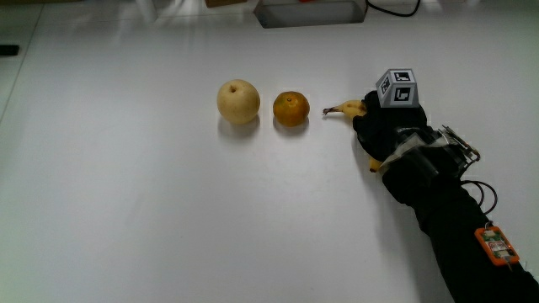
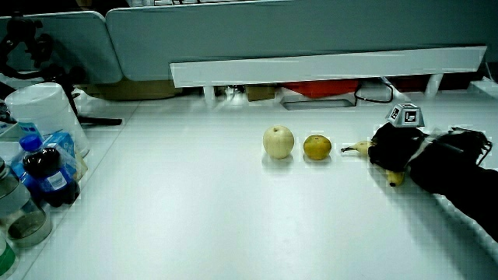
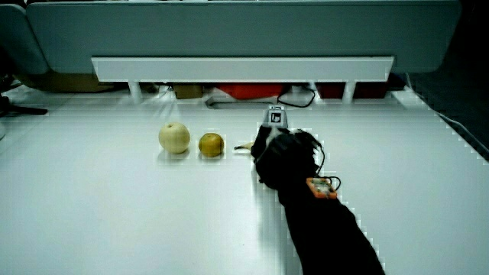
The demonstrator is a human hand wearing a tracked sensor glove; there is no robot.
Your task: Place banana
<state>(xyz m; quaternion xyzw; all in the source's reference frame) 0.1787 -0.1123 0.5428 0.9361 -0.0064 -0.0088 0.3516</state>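
We see the hand [image 1: 383, 135] low over the white worktop [image 1: 168, 210], just beside an orange [image 1: 290, 108]. Its grip is closed around the banana [image 1: 347, 108], with the black fingers curled over the middle of the fruit. Only the banana's two ends show. The stem end pokes out toward the orange without touching it, and the other yellow tip shows under the hand, nearer to the person. We cannot tell whether the banana already rests on the worktop or is held just above it.

The small patterned cube [image 1: 397, 87] sits on the back of the hand. The forearm [image 1: 455, 219] runs from the hand back toward the person.

A pale round fruit, likely an apple [image 1: 238, 102], stands beside the orange and is apart from it. Apple, orange and banana form one row near the middle of the frame.

In both side views the hand [image 2: 393, 148] [image 3: 275, 156] covers most of the banana [image 2: 358, 147] [image 3: 244, 145]. The stem end is again the clearest part.

In a side view, several bottles [image 2: 47, 175] stand at the worktop's edge, well apart from the fruit. A low grey partition [image 2: 311, 31] closes off the worktop.
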